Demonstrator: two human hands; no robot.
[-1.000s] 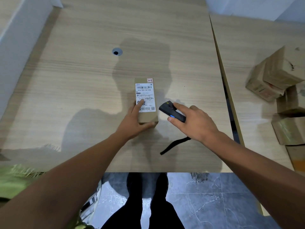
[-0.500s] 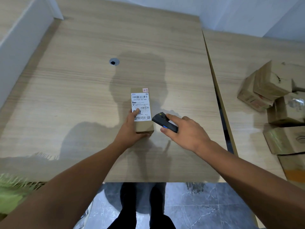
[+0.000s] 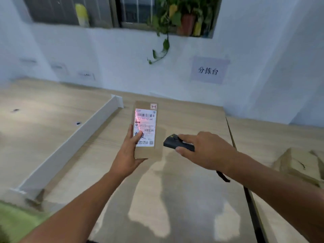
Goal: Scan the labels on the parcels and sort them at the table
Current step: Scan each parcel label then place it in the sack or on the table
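Note:
A small brown parcel point(image 3: 147, 151) with a white shipping label point(image 3: 145, 127) is lifted above the wooden table point(image 3: 184, 199), label facing me. My left hand point(image 3: 128, 153) grips its lower left side, thumb across the label. A pink-red glow lies over the label's left part. To the right, my right hand point(image 3: 205, 149) holds a black handheld scanner point(image 3: 177, 144), its nose pointing left at the parcel. A black wrist strap point(image 3: 222, 176) hangs below my right wrist.
A white divider board point(image 3: 70, 146) runs across the table on the left. More brown parcels point(image 3: 298, 163) sit on the neighbouring table at the right. A white wall with a paper sign point(image 3: 208, 70) and a window sill plant point(image 3: 175, 16) stands behind.
My view has tilted up from the tabletop to the wall. The parcel has been raised off the table in my left hand, and a red scan light now falls on its label.

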